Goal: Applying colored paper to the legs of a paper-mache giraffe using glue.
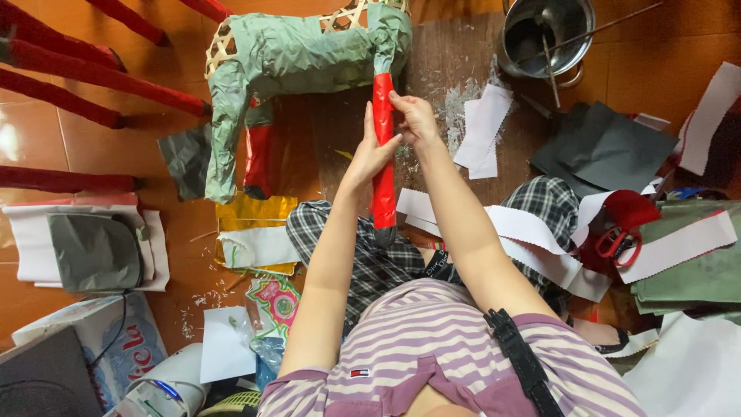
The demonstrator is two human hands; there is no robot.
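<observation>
A woven bamboo animal frame covered in green paper (293, 58) stands on the floor before me. One of its legs (383, 177) is wrapped in red paper and points toward me. My left hand (369, 150) presses flat against the left side of that red leg. My right hand (413, 116) grips the leg near its top, where red meets green. A second red-wrapped leg (258, 158) shows farther left under the body.
A metal pot (544, 35) with sticks stands at the top right. Black paper (606, 150), white scalloped paper strips (532, 232), red-handled scissors (617, 241) and green paper (695, 270) lie right. Red-wrapped sticks (93, 73), gold paper (255, 212) and grey paper (93, 251) lie left.
</observation>
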